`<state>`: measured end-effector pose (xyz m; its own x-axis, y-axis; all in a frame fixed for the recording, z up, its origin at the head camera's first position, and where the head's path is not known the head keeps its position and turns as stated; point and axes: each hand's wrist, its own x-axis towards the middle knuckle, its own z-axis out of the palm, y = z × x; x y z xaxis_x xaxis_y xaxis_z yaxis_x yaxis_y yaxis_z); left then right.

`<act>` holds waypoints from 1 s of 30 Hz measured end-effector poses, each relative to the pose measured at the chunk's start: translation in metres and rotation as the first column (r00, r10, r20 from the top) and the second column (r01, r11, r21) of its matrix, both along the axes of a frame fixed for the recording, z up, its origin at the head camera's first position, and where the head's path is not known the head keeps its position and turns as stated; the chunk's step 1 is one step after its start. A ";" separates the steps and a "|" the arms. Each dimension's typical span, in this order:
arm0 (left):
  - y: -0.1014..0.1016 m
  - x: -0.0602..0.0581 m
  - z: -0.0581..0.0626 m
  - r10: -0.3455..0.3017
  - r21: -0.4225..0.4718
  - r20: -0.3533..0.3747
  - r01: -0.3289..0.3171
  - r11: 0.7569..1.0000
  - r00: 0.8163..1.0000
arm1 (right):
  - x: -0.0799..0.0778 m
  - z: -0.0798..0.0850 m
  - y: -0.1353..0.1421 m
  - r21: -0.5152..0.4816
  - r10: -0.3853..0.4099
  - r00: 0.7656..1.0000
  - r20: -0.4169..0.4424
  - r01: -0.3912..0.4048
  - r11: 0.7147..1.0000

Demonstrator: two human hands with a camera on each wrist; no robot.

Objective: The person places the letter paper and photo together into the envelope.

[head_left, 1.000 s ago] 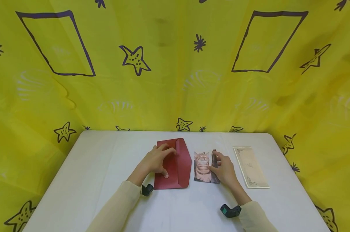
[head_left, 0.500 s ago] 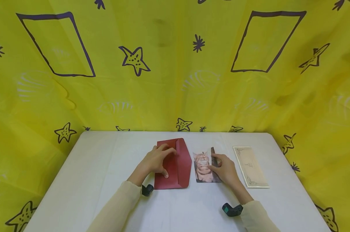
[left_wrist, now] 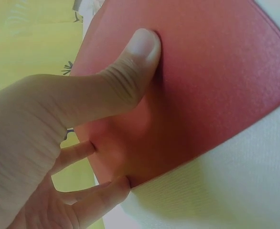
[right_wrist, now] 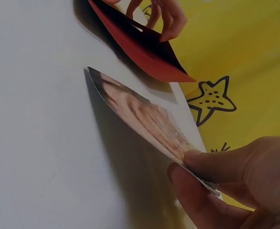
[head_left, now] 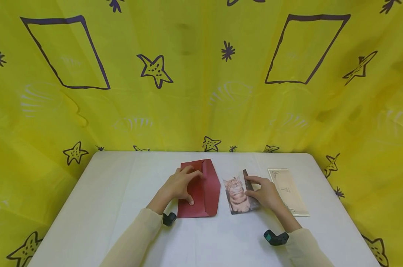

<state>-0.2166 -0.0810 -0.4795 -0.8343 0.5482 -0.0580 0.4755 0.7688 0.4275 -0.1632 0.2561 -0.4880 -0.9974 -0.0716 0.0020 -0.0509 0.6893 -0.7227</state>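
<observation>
A red envelope point(head_left: 196, 200) lies flat on the table, its flap point(head_left: 212, 189) unfolded to the right. My left hand point(head_left: 184, 182) rests on it with fingers spread, the thumb and fingertips pressing its face in the left wrist view. To the right, a picture card of an orange cat point(head_left: 237, 194) is pinched by my right hand point(head_left: 263, 192) along its right edge, thumb on the printed side and fingers beneath. In the right wrist view the card point(right_wrist: 140, 114) is bowed and tilted, with its shadow on the table below. The envelope's mouth point(right_wrist: 145, 43) gapes dark beside it.
A cream card with a pale border and corner ornaments point(head_left: 293, 193) lies to the right, partly behind my right hand. A white cloth covers the table point(head_left: 121, 193). A yellow curtain with starfish drawings point(head_left: 201, 92) rises along the far edge.
My right hand has shifted slightly to the right with the cat picture, which has turned and now leans more. The left hand and the red envelope have stayed in place.
</observation>
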 end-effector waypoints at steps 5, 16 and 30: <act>-0.002 0.000 0.000 -0.007 -0.004 -0.006 0.007 1.000 1.000 | 0.000 0.005 0.001 -0.051 -0.022 1.000 -0.008 0.021 0.998; -0.001 0.000 0.001 0.013 -0.008 0.032 -0.013 1.000 0.999 | -0.002 0.017 -0.004 -0.162 -0.048 0.998 -0.048 0.039 0.986; 0.000 -0.001 0.000 0.005 -0.008 0.022 -0.005 1.000 1.000 | -0.011 0.011 -0.029 -0.238 -0.043 0.999 -0.032 0.035 0.971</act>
